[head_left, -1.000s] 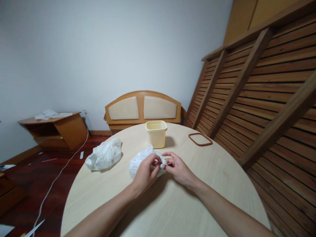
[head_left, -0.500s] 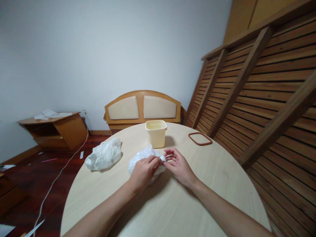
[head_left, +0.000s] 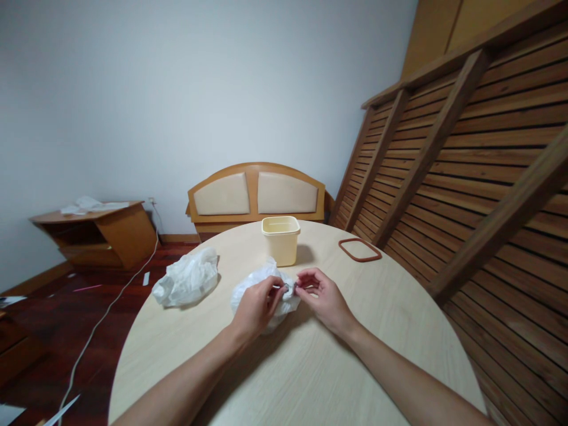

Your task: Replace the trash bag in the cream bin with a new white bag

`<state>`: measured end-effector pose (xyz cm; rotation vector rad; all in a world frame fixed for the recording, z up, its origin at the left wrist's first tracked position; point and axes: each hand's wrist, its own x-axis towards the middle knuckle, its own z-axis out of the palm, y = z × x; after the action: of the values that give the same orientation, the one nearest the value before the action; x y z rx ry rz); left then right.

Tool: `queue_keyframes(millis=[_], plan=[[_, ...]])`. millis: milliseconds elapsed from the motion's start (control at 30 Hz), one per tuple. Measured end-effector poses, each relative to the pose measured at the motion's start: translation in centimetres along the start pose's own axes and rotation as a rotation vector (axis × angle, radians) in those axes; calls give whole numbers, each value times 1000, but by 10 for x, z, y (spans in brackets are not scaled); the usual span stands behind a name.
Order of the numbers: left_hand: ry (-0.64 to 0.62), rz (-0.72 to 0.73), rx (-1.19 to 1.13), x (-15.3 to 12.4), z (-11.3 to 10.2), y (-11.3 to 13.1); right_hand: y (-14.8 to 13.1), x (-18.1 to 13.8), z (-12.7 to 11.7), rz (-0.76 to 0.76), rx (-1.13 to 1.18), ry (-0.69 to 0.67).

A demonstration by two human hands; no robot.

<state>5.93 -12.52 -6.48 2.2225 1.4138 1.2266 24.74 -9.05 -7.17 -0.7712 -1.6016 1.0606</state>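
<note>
One crumpled bag [head_left: 260, 288] is clamped between left hand [head_left: 256, 307] and right hand [head_left: 323, 299]; second bag [head_left: 189, 278], cream tub [head_left: 281, 241] and brown ring [head_left: 360, 250] are set around on round worktop [head_left: 310, 373] by slatted frame [head_left: 479, 177].

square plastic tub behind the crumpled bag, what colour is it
Pale cream-yellow; the square plastic tub shows best in the head view.

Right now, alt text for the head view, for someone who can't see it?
The left hand and right hand pinch one edge of a crumpled white plastic bag on a round pale table. A cream tub stands behind it; a second bag lies to its left.
</note>
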Motion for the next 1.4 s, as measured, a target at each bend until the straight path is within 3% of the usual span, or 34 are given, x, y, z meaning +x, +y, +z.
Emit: queue_keyframes(millis=[200,467,633,800,1133,1400], plan=[[-74,48,-49,-2,-1,0,-1,-1,-2,-74,-85,1],[-201,143,-166,-2,-6,0,-1,-1,-19,-450,-383,-243],[-264,65,-347,0,-6,3,-5,0,-26,-638,-505,-295],[-288,90,-345,1,-8,4,-11,1,-29,-735,-702,-312],[-262,91,-377,3,-12,4,-10,-1,-25,-773,-759,-261],[-260,131,-295,3,-9,2,-13,-1,-27,-761,-677,-365]])
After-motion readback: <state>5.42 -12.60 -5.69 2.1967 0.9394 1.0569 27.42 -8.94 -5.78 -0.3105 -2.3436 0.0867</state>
